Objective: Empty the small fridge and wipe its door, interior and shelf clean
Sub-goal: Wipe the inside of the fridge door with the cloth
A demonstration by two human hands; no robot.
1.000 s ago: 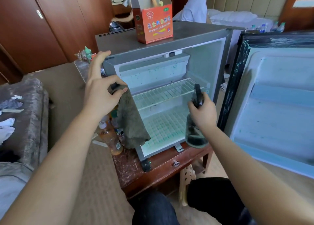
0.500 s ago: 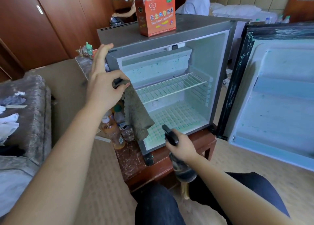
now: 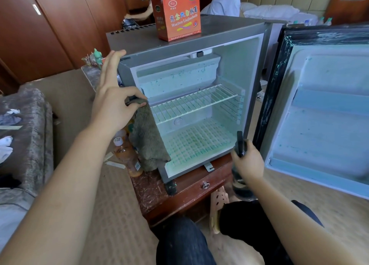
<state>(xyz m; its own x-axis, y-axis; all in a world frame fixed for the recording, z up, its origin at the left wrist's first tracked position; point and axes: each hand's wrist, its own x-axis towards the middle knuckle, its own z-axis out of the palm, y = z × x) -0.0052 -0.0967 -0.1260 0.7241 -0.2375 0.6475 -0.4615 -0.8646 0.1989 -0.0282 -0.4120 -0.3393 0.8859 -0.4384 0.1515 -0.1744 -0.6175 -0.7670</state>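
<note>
A: Entry — largest item first. Where is the fridge?

B: The small fridge [image 3: 187, 44] sits on the wooden tabletop [image 3: 191, 186]. Its front left edge is just beside the left grip [image 3: 113, 106]. The cavity is open, and its white walls are flecked with blue-green specks.

A: Door?

B: The door [image 3: 323, 120] is swung wide, to the right of the right grip [image 3: 248, 162], with its inner liner facing the camera. The black seal edge is speckled too.

A: Shelf?

B: The wire shelf [image 3: 196, 102] is seated across mid-cavity, above and between the two grips. A red carton [image 3: 178, 16] stands on the fridge roof, higher than both.

A: Grip states?

B: Left: thumb and forefinger pinch a grey-brown cloth [image 3: 148, 140], which hangs below the grip against the fridge's left front edge. The other fingers are straight and reach toward the top corner — cannot tell if they touch it. Right: clenched round a dark spray bottle [image 3: 240, 176]. The black nozzle is above the grip and the body below, at the tabletop's front edge near the fridge's lower right corner.

A: Smallest?

B: An orange drink bottle [image 3: 127, 158] with a white cap, below the left grip and just left of the cloth.
</note>
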